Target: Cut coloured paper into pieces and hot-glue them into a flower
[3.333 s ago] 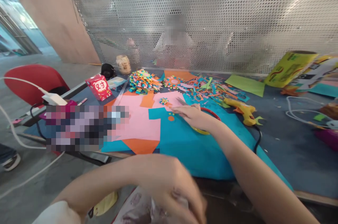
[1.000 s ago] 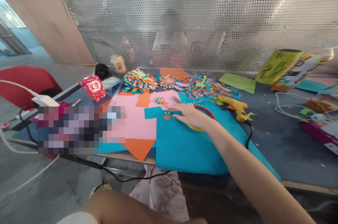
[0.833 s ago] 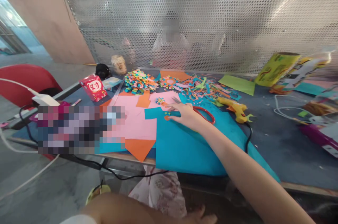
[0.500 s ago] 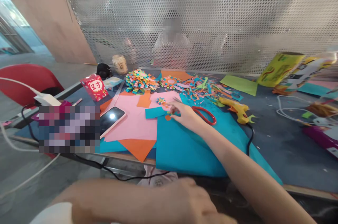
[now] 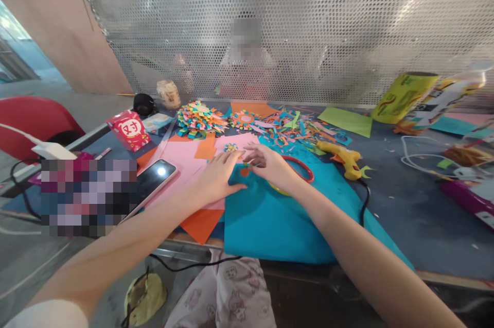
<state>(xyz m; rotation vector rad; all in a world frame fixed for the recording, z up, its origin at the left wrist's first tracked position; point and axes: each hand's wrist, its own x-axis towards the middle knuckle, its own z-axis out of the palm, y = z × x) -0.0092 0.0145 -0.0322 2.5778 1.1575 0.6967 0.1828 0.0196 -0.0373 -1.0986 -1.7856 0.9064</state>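
My left hand [image 5: 222,173] reaches over the pink paper [image 5: 185,163] and the edge of the blue sheet [image 5: 278,230]. Its thumb is spread away from its fingers, and nothing shows in its grasp. My right hand [image 5: 266,160] hovers over the blue sheet, fingers loosely bent and thumb apart, fingertips close to the left ones. Between the hands a small orange paper disc [image 5: 244,171] lies on the blue. Just behind the left fingers is a little fringed paper flower [image 5: 230,147]. Red-handled scissors [image 5: 303,167] lie partly hidden behind my right wrist.
Behind are a big fringed paper flower [image 5: 198,118], a flatter one [image 5: 246,119] and a heap of paper scraps [image 5: 295,127]. A yellow glue gun [image 5: 345,159] lies right, its black cord trailing. A phone [image 5: 154,178] and red packet [image 5: 129,130] are left.
My left hand has come up from the blurred foreground to meet the right hand, covering the small blue strip. My right hand stays nearly in place. The view has shifted slightly.
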